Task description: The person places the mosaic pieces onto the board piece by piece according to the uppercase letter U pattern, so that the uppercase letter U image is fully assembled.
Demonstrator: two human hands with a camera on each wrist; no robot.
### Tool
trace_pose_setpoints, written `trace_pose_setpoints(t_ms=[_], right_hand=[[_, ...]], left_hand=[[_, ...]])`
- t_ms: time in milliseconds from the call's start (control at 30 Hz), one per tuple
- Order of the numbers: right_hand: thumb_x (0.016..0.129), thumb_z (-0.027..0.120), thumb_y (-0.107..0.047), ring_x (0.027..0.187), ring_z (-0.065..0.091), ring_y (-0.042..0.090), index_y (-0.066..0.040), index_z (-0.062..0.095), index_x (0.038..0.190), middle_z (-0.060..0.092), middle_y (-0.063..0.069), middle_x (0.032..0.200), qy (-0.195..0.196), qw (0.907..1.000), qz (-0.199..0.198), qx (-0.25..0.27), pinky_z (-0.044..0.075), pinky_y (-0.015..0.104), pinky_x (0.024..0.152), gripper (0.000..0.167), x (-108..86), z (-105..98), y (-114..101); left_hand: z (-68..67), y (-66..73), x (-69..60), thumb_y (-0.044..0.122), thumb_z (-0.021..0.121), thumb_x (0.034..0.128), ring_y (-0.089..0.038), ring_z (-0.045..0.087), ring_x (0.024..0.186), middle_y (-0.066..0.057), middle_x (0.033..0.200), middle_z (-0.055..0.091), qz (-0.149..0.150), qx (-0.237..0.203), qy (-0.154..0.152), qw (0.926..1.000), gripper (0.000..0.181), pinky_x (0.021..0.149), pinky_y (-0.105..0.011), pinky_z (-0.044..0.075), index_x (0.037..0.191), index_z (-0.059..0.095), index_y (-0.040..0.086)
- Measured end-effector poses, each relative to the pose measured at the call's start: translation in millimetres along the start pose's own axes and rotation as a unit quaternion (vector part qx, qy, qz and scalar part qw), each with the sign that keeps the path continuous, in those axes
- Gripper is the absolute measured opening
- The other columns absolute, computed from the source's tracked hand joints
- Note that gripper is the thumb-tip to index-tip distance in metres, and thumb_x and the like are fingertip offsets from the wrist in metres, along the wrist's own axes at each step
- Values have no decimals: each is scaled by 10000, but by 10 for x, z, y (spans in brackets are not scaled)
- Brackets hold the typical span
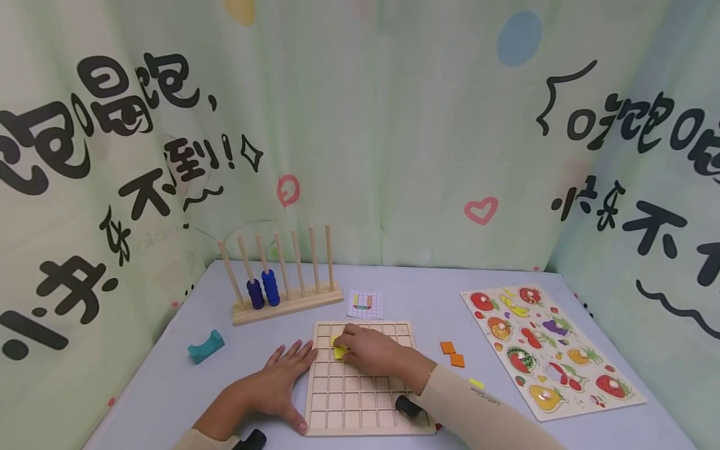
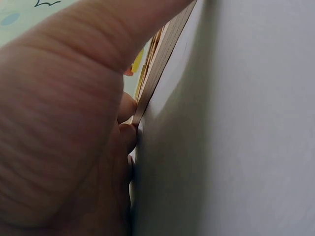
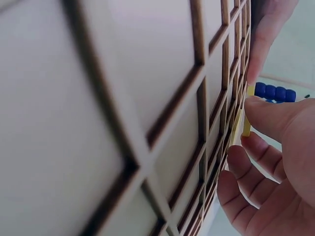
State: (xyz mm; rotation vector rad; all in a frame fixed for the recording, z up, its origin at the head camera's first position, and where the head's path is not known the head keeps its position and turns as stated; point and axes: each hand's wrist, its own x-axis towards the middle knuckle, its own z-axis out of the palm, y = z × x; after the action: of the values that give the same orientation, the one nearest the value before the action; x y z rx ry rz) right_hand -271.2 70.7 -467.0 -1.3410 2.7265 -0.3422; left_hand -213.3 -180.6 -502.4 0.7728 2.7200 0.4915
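Note:
A wooden grid board lies flat on the table. My left hand is spread beside it, thumb and fingertips touching its left edge; the left wrist view shows the hand against the board's side. Over the board's upper left part, my right hand pinches a yellow tile. In the right wrist view, thumb and finger of the right hand hold the yellow tile upright on edge by the grid. More yellow shows by the fingertips in the head view.
Behind the board stand a pegged wooden rack with blue beads and a small pattern card. A teal block lies left. Orange tiles, a yellow piece and a fruit board lie right.

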Motion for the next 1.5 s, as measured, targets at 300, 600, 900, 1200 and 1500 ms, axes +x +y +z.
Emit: trace_pose_setpoints(t_ms=[300, 600, 900, 1200, 1500], right_hand=[[978, 607, -217, 946, 552, 27, -149, 626, 1278, 554, -66, 1120, -33, 10000, 23, 53, 479, 233, 854, 308, 31, 36, -3], [972, 619, -224, 925, 550, 25, -141, 631, 1275, 555, -61, 1122, -54, 9999, -45, -85, 479, 226, 844, 314, 72, 51, -16], [965, 630, -217, 901, 558, 36, -147, 637, 1265, 555, -53, 1113, -89, 9999, 20, -137, 491, 237, 820, 308, 80, 52, -45], [960, 637, -227, 909, 558, 40, -159, 637, 1267, 555, -55, 1123, -96, 9998, 88, -129, 491, 246, 827, 315, 80, 43, -45], [956, 633, -227, 886, 551, 33, -158, 641, 1270, 548, -62, 1104, -98, 9999, 100, -36, 490, 238, 818, 321, 65, 42, -28]], left_hand=[[-11, 29, -17, 832, 716, 508, -324, 17, 1473, -87, 1622, 112, -11, -9, -29, 10000, 1373, 1128, -589, 2, 1559, 212, 107], [-12, 31, -15, 824, 729, 495, -318, 9, 1474, -75, 1621, 125, -105, -35, -28, 9999, 1381, 1130, -583, -4, 1558, 216, 107], [12, 6, -3, 835, 720, 491, -313, -5, 1474, -69, 1622, 121, -122, -16, -34, 9999, 1385, 1130, -578, -13, 1564, 204, 128], [-23, 30, -7, 824, 730, 494, -322, 4, 1474, -79, 1623, 114, -141, -13, -67, 9999, 1381, 1130, -585, -2, 1561, 210, 118], [18, -5, 9, 847, 705, 494, -310, -1, 1475, -69, 1626, 92, -106, 56, -60, 9999, 1389, 1131, -575, -11, 1565, 193, 124]])
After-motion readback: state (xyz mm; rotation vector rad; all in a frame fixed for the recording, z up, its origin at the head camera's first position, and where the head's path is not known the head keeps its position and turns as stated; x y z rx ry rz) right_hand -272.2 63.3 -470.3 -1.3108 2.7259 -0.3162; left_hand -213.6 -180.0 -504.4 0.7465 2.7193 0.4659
